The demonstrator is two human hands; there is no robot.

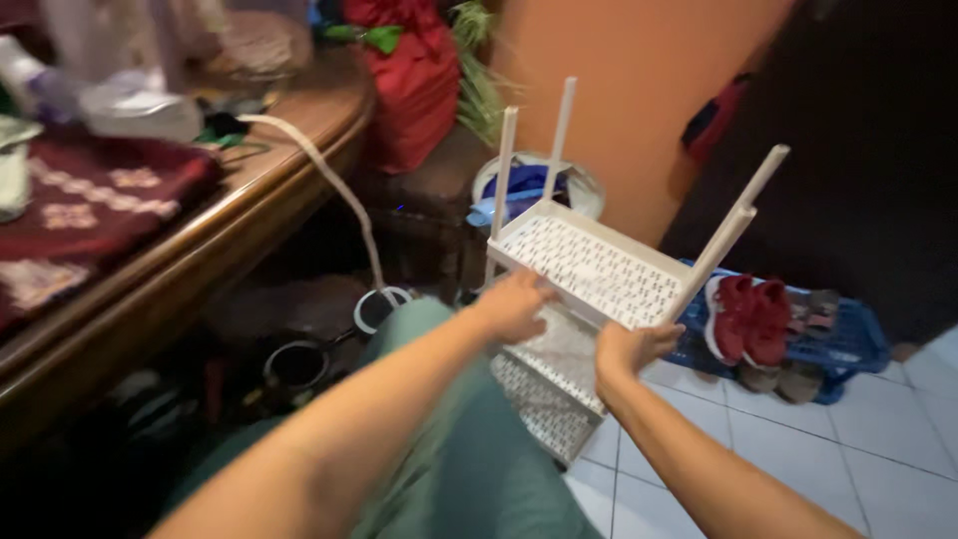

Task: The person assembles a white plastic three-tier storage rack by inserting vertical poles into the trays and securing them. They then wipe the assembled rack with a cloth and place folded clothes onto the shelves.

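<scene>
A white perforated plastic rack with several thin upright posts stands tilted in front of me, with two more shelves below it near my knee. My left hand grips the near left edge of its top shelf. My right hand grips the near right edge of the same shelf. Both forearms reach forward over my green-clad lap.
A brown wooden table with cloths and clutter runs along the left, a white cable hanging off it. A red bag sits behind. A blue shoe rack with red shoes stands right, against an orange wall. White floor tiles lie below.
</scene>
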